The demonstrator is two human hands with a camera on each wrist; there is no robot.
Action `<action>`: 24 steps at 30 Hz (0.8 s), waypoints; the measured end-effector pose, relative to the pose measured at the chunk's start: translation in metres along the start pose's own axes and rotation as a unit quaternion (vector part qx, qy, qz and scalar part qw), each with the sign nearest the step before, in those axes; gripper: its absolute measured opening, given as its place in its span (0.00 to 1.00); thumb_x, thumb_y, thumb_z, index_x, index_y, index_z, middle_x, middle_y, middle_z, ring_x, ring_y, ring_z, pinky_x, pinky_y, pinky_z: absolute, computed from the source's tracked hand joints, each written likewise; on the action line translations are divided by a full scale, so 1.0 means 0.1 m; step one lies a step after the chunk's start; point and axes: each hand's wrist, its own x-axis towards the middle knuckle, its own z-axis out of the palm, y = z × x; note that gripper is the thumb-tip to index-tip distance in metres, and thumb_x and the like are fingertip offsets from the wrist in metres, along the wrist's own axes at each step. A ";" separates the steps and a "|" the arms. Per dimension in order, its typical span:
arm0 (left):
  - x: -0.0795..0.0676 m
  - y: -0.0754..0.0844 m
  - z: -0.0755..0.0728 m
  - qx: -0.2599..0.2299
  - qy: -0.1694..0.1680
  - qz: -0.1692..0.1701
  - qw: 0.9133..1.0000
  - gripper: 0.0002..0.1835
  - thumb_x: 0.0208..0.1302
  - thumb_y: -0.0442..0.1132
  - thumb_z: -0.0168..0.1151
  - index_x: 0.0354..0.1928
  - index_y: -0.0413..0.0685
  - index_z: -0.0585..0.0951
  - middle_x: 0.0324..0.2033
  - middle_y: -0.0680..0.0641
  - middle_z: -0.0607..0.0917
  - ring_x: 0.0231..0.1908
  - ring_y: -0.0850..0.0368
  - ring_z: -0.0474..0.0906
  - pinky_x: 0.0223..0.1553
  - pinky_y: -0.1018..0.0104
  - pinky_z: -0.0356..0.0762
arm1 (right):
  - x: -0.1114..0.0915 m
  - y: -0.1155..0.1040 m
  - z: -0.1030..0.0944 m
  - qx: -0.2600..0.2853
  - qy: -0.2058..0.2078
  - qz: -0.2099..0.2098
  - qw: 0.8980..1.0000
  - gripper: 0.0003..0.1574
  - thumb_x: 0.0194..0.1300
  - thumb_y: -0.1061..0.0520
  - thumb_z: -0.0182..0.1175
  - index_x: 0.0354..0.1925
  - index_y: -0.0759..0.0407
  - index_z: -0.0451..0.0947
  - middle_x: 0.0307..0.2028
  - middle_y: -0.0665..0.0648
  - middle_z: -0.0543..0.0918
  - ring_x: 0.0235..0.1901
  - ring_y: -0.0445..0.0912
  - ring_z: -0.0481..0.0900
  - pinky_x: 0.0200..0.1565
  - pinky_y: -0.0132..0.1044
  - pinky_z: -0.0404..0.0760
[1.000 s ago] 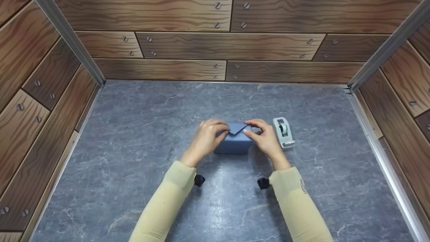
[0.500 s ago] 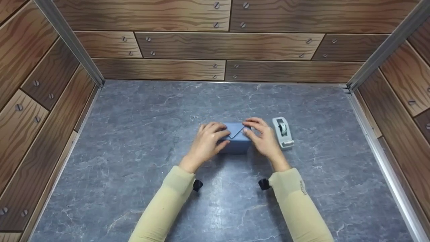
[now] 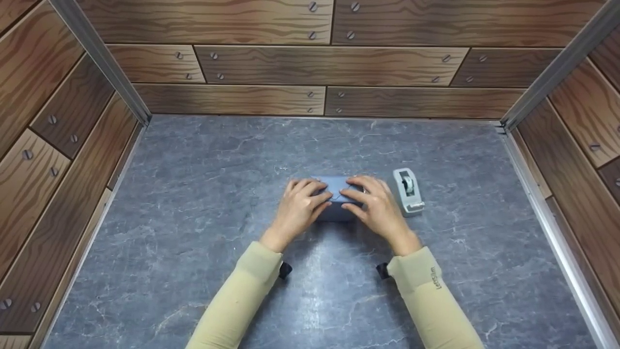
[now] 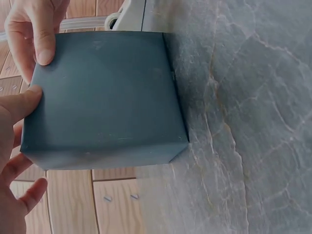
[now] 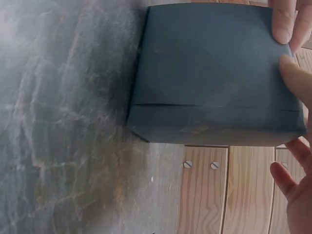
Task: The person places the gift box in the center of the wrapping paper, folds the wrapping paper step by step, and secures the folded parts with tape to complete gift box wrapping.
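Note:
A blue box (image 3: 335,213), apparently wrapped in paper, stands in the middle of the table in the head view. A pointed flap lies down on its top, partly under the fingers. My left hand (image 3: 301,202) holds the left side, fingers over the top and thumb against the front. Mirroring it, my right hand (image 3: 380,204) grips the right side, its fingertips on the flap. In the left wrist view the box's front face (image 4: 107,92) looks smooth. From the right wrist, a crease runs along the front face (image 5: 209,63) near one edge.
A pale tape dispenser (image 3: 409,194) with a roll in it stands just right of my right hand. Wood-patterned panels (image 3: 329,65) enclose the grey marbled table (image 3: 203,160) at the back and both sides.
The raised flap has come down onto the box top. Both hands have gone from pinching near the flap to lying over the box with thumbs on its front. The dispenser has stayed put.

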 end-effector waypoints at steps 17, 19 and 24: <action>-0.04 0.02 0.07 -0.002 0.057 0.025 0.998 0.08 0.61 0.42 0.59 0.37 0.52 0.86 0.40 0.48 0.81 0.44 0.51 0.75 0.45 0.56 0.69 | -0.05 0.00 0.08 -0.018 0.066 -0.055 0.996 0.19 0.50 0.53 0.68 0.45 0.48 0.83 0.48 0.59 0.78 0.53 0.55 0.71 0.52 0.50 0.65; -0.03 0.02 0.07 0.003 0.055 0.026 0.998 0.08 0.61 0.42 0.59 0.37 0.52 0.86 0.40 0.48 0.81 0.44 0.51 0.75 0.45 0.56 0.69 | -0.05 0.00 0.09 -0.018 0.071 -0.055 0.996 0.19 0.50 0.53 0.68 0.44 0.48 0.83 0.48 0.59 0.79 0.53 0.55 0.71 0.52 0.50 0.66; -0.03 0.03 0.06 -0.013 0.040 0.007 0.999 0.09 0.59 0.44 0.61 0.39 0.52 0.85 0.43 0.48 0.79 0.47 0.53 0.73 0.47 0.56 0.67 | -0.06 0.01 0.11 -0.014 0.079 -0.051 0.995 0.21 0.47 0.55 0.70 0.44 0.48 0.83 0.47 0.59 0.79 0.53 0.55 0.72 0.51 0.51 0.66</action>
